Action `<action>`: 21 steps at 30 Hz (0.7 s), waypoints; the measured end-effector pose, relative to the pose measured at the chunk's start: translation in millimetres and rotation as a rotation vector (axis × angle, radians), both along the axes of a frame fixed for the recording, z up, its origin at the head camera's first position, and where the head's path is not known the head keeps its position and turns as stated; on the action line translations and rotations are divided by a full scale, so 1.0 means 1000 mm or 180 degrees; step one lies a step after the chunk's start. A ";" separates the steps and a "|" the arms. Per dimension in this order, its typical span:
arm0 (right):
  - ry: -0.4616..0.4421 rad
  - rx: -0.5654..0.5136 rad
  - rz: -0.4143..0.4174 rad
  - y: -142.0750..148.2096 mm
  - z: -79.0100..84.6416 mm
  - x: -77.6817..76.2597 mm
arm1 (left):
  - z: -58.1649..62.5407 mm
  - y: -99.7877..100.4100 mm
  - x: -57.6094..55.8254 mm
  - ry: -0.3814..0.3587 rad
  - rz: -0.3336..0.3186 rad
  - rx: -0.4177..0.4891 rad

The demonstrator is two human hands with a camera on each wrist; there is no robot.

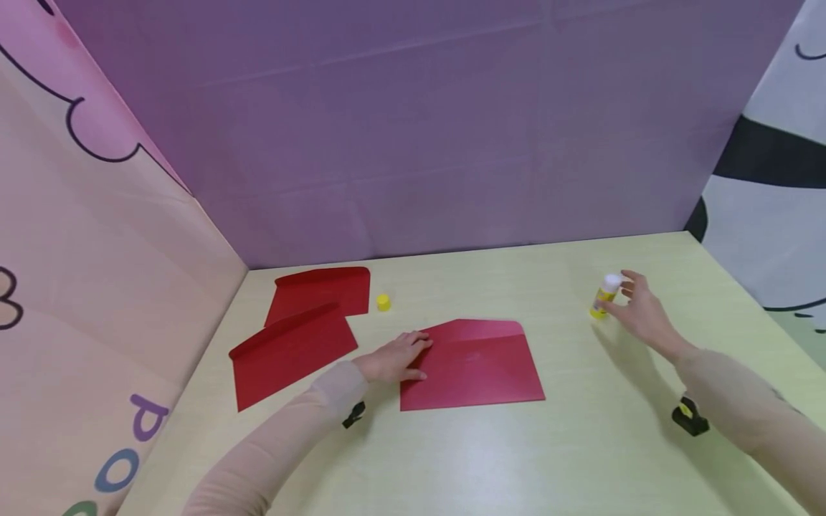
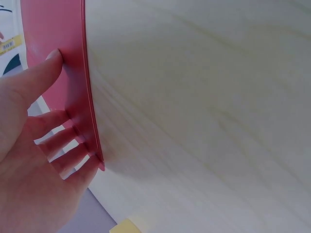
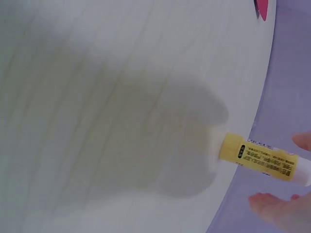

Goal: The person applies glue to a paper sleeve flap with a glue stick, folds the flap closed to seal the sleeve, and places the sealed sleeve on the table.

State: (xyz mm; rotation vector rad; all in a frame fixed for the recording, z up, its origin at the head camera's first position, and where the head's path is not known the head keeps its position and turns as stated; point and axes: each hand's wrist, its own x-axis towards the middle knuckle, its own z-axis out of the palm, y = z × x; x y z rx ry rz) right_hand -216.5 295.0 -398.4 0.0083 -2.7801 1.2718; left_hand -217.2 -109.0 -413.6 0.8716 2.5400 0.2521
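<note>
While the left hand rests, fingers extended, on the middle envelope, right hand is loosely parted round the glue at its 2 o'clock, not visibly gripping. Cap off at 10, flap unfolded toward 12: gluing looks unfinished, folding left to do; near envelope (9) and far envelope (10), sealing unclear. Count: three envelopes, one glue, one cap, two hands.

Left wall panel: carries a tilted purple letter "d" and, below it, a blue letter "o". A green character beneath is cut off and cannot be identified. Glue stick: its yellow label bears several lines of fine print and a black block; no characters are legible.
</note>
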 end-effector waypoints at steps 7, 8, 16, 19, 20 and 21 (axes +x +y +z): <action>0.0518 0.0237 -0.0009 -0.006 0.006 0.008 | -0.001 0.000 0.000 -0.0008 0.0005 0.0012; 0.0585 0.0271 -0.0005 -0.008 0.006 0.009 | -0.001 -0.001 -0.001 -0.0007 0.0000 0.0010; 0.1111 0.0642 0.0152 -0.025 0.007 0.023 | -0.001 -0.001 -0.001 -0.0016 0.0001 0.0016; 0.1191 0.0750 0.0306 -0.034 0.009 0.028 | -0.002 -0.001 -0.001 0.0007 -0.0006 -0.0001; 0.1226 0.0793 0.0378 -0.037 0.009 0.028 | -0.002 -0.001 -0.001 0.0014 -0.0011 -0.0001; 0.1250 0.0816 0.0454 -0.040 0.008 0.029 | -0.002 -0.001 -0.001 0.0021 -0.0015 0.0000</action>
